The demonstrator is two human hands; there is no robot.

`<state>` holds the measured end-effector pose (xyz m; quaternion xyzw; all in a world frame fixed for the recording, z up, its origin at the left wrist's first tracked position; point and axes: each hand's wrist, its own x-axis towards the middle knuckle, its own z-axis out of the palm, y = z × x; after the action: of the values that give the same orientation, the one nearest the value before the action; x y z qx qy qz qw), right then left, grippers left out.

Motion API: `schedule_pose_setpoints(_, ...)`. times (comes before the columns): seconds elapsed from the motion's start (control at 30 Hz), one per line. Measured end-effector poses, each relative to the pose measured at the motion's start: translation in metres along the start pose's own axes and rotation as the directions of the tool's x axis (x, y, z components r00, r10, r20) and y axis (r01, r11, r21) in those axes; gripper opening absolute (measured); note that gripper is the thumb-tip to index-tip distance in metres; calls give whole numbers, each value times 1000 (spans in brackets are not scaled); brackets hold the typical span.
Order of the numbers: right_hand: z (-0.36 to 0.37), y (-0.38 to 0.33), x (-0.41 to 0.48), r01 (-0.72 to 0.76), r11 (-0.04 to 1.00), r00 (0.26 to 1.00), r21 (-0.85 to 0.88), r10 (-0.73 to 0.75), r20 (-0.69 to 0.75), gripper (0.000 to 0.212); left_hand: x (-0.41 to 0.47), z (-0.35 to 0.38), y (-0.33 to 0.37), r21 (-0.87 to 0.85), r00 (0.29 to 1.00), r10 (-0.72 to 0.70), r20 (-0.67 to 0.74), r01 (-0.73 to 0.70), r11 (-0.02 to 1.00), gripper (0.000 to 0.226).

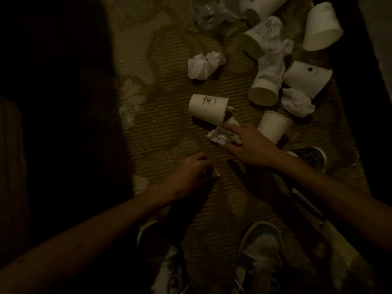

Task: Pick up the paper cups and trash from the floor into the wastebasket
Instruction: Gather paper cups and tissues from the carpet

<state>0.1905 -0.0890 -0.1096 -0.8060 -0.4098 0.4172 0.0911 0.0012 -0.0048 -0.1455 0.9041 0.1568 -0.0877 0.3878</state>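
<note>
Several white paper cups lie tipped over on the dim floor at the upper right; the nearest is a cup with a printed logo (207,108), and another cup (273,126) lies just right of my right hand. My right hand (248,145) reaches down over a crumpled white tissue (222,135), fingers around it. A larger crumpled tissue (204,64) lies further up. My left hand (191,175) is curled around a small white scrap that shows at its fingertips. No wastebasket is identifiable in this dark view.
More cups (321,26) and tissue wads (297,102) crowd the upper right. My two shoes (259,249) stand at the bottom. A dark edge (356,102) runs down the right side. The left side is deep shadow.
</note>
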Motion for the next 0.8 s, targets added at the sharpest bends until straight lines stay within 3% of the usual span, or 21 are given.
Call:
schedule_pose_setpoints(0.1, 10, -3, 6, 73, 997, 997, -14, -73, 17, 49, 4, -6, 1, -286, 971, -180, -157, 130, 949, 12)
schedule_pose_setpoints(0.2, 13, -3, 3, 107, 994, 994, 9, -107, -25, 39, 2, -14, 8, -525, 925, -322, -202, 175, 833, 17)
schedule_pose_setpoints(0.33, 6, 0, -13, 22, 993, 1000, 114, -20, -19, 24, 1, -22, 11, -701, 862, -488, -135, 265, 662, 15)
schedule_pose_setpoints(0.4, 1, 0, -20, -61, 952, 998, 300, 63, 1, 25, 3, -28, 17, -841, 823, -567, -28, 287, 458, 13)
schedule_pose_setpoints(0.47, -7, -9, -26, -137, 796, 989, 590, 147, 30, 28, 6, -38, 28, -935, 828, -533, 174, 308, 174, 31)
schedule_pose_setpoints(0.53, -17, -18, -32, -138, 568, 986, 811, 156, 59, 26, 8, -46, 39, -958, 879, -396, 266, 287, -6, 49)
schedule_pose_setpoints(0.57, -21, -22, -36, -140, 469, 986, 872, 143, 81, 27, 9, -49, 44, -963, 904, -333, 266, 267, -45, 57)
schedule_pose_setpoints(0.63, -28, -29, -44, -168, 375, 985, 912, 102, 139, 36, 12, -54, 55, -959, 924, -258, 283, 269, -88, 73)
schedule_pose_setpoints(0.73, -28, -35, -53, -177, 379, 983, 908, 26, 181, 40, 15, -55, 68, -946, 931, -176, 319, 300, -127, 80)
schedule_pose_setpoints(0.8, -26, -37, -57, -188, 378, 978, 907, -10, 207, 45, 18, -53, 74, -948, 920, -233, 317, 308, -75, 76)
